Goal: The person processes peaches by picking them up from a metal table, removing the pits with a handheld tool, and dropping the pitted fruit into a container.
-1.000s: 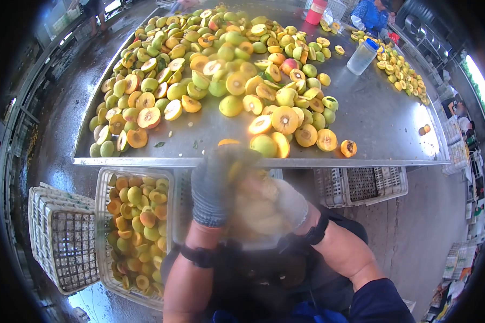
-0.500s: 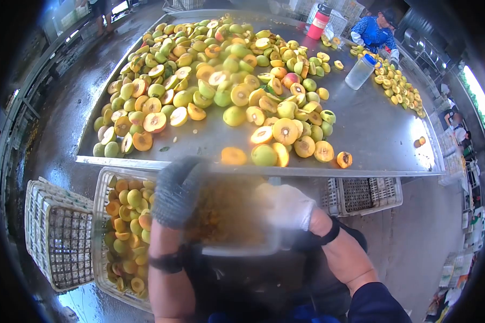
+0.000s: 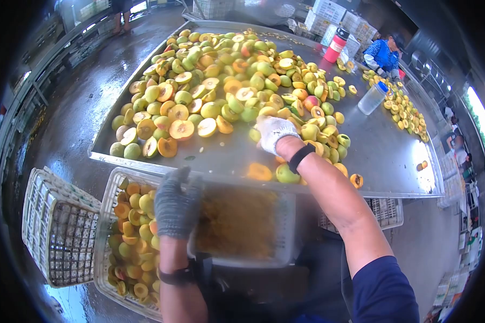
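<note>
My right hand (image 3: 276, 133), in a white glove, reaches over the metal table to the near side of the peach heap (image 3: 199, 81). Its fingers curl round a yellow-green peach half (image 3: 255, 134), partly hidden by the glove. My left hand (image 3: 177, 207), in a grey knitted glove, is raised near the table's front edge, between two crates. Its fingers look apart with nothing visible in them, though they are somewhat blurred. Below the edge, a white crate (image 3: 286, 231) has blurred yellow-brown contents. Left of it, another crate (image 3: 103, 258) is filled with peach halves (image 3: 137, 231).
Stacked crates (image 3: 59, 226) stand at the far left, another crate (image 3: 385, 212) under the table's right side. On the metal table (image 3: 339, 167) are a red bottle (image 3: 337, 46) and a clear blue-lidded jar (image 3: 373, 99). A co-worker (image 3: 383, 54) stands at the far right corner beside more fruit.
My right hand has gone from over the lower middle crate up to the peach heap and taken hold of a peach half. My left hand has dropped slightly below the table edge. The view has shifted.
</note>
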`<state>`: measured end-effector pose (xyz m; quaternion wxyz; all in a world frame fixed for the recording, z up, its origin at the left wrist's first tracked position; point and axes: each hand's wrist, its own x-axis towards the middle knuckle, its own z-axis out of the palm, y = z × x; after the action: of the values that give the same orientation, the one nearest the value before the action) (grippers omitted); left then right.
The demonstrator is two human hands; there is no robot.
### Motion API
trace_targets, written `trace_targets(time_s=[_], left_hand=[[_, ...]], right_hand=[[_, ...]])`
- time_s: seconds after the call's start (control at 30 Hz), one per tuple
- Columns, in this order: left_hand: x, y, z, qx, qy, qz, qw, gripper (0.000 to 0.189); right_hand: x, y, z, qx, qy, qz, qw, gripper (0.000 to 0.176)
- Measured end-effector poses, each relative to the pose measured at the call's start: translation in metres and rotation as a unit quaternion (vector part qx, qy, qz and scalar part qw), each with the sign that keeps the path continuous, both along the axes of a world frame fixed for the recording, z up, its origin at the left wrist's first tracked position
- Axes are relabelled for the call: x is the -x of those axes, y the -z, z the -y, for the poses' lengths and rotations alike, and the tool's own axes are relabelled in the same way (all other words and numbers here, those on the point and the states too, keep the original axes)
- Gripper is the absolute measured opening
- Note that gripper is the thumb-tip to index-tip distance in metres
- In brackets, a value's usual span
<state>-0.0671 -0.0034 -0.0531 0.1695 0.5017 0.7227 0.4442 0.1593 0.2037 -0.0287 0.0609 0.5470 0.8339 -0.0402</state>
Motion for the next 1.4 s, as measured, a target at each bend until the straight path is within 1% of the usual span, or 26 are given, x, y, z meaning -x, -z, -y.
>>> trace_targets(time_s=[0.07, 0.2, 0.27, 0.3, 0.37, 0.4, 0.43, 0.47, 0.53, 0.57, 0.63, 0.67, 0.77, 0.8, 0.9, 0.93, 1.0, 1.07, 1.13, 1.17, 1.23, 1.27, 1.3, 1.33, 1.37, 1.4], left_hand=[[-0.004, -0.006, -0.001, 0.005, 0.005, 0.006, 1.000, 0.032], [-0.005, -0.008, -0.005, -0.020, 0.041, 0.028, 0.999, 0.029], [-0.008, -0.006, -0.007, -0.035, 0.058, 0.068, 0.995, 0.030], [-0.013, -0.005, -0.008, -0.029, 0.062, 0.199, 0.978, 0.033], [-0.025, -0.005, -0.012, -0.016, 0.070, 0.448, 0.891, 0.041], [-0.028, -0.006, -0.013, -0.068, 0.124, 0.257, 0.956, 0.045], [-0.032, -0.006, -0.014, -0.116, 0.172, 0.055, 0.977, 0.049], [-0.037, -0.005, -0.014, -0.159, 0.214, -0.149, 0.952, 0.054], [-0.060, 0.003, -0.006, -0.115, 0.202, 0.042, 0.972, 0.058], [-0.071, 0.002, -0.004, -0.110, 0.220, 0.152, 0.957, 0.055], [-0.094, 0.000, 0.001, -0.104, 0.228, 0.372, 0.894, 0.051], [-0.102, 0.022, -0.008, -0.109, 0.219, 0.391, 0.887, 0.050], [-0.115, 0.030, -0.013, -0.109, 0.226, 0.358, 0.899, 0.054], [-0.119, 0.029, -0.013, -0.103, 0.222, 0.359, 0.901, 0.055], [-0.128, 0.030, -0.014, -0.089, 0.195, 0.368, 0.905, 0.055], [-0.131, 0.033, -0.014, -0.091, 0.187, 0.350, 0.913, 0.054], [-0.134, 0.040, -0.017, -0.118, 0.185, 0.227, 0.949, 0.052], [-0.138, 0.040, -0.016, -0.135, 0.168, 0.108, 0.970, 0.052], [-0.141, 0.047, -0.015, -0.164, 0.104, 0.013, 0.981, 0.053], [-0.142, 0.051, -0.019, -0.189, 0.051, -0.025, 0.980, 0.054], [-0.141, 0.047, -0.021, -0.195, 0.033, 0.240, 0.951, 0.057], [-0.140, 0.016, -0.023, -0.160, 0.066, 0.522, 0.835, 0.058], [-0.140, -0.001, -0.025, -0.111, 0.096, 0.754, 0.640, 0.060], [-0.135, 0.015, -0.032, -0.113, 0.113, 0.712, 0.684, 0.061], [-0.137, 0.014, -0.032, -0.125, 0.123, 0.604, 0.778, 0.061], [-0.141, 0.009, -0.032, -0.134, 0.132, 0.483, 0.855, 0.060]], right_hand=[[0.005, 0.002, -0.004, 0.010, 0.020, 0.009, 1.000, 0.049], [0.006, -0.026, 0.005, 0.071, 0.011, -0.013, 0.997, 0.046], [0.001, -0.043, 0.019, 0.192, 0.064, -0.171, 0.964, 0.047], [0.000, -0.056, 0.033, 0.250, 0.090, -0.247, 0.932, 0.047], [-0.008, -0.069, 0.080, 0.329, 0.062, -0.465, 0.819, 0.040], [-0.012, -0.070, 0.107, 0.361, 0.045, -0.564, 0.741, 0.037], [-0.017, -0.065, 0.120, 0.387, 0.037, -0.612, 0.689, 0.035], [-0.022, -0.060, 0.133, 0.413, 0.029, -0.655, 0.632, 0.034], [-0.033, -0.040, 0.142, 0.444, 0.060, -0.667, 0.595, 0.032], [-0.036, -0.033, 0.149, 0.449, 0.090, -0.677, 0.576, 0.030], [-0.025, -0.023, 0.162, 0.416, 0.205, -0.706, 0.535, 0.027], [-0.025, -0.022, 0.166, 0.404, 0.242, -0.713, 0.520, 0.026], [-0.029, -0.029, 0.177, 0.376, 0.313, -0.724, 0.487, 0.026], [-0.032, -0.032, 0.177, 0.364, 0.321, -0.718, 0.498, 0.025], [-0.042, -0.007, 0.165, 0.269, 0.194, -0.718, 0.613, 0.022], [-0.039, -0.005, 0.165, 0.252, 0.201, -0.719, 0.616, 0.021], [-0.039, -0.015, 0.172, 0.170, 0.171, -0.644, 0.726, 0.021], [-0.042, -0.012, 0.173, 0.045, 0.106, -0.558, 0.822, 0.022], [-0.050, 0.004, 0.172, -0.114, 0.003, -0.456, 0.883, 0.023], [-0.052, -0.004, 0.176, -0.082, 0.040, -0.471, 0.878, 0.023], [-0.060, -0.030, 0.187, -0.021, 0.112, -0.493, 0.863, 0.023], [-0.064, -0.033, 0.191, 0.068, 0.131, -0.562, 0.814, 0.021], [-0.064, -0.032, 0.192, -0.004, 0.072, -0.518, 0.852, 0.020], [-0.064, -0.030, 0.194, -0.077, 0.014, -0.469, 0.880, 0.020], [-0.064, -0.028, 0.197, -0.149, -0.041, -0.414, 0.897, 0.019], [-0.062, -0.024, 0.200, -0.136, -0.047, -0.409, 0.901, 0.018]])
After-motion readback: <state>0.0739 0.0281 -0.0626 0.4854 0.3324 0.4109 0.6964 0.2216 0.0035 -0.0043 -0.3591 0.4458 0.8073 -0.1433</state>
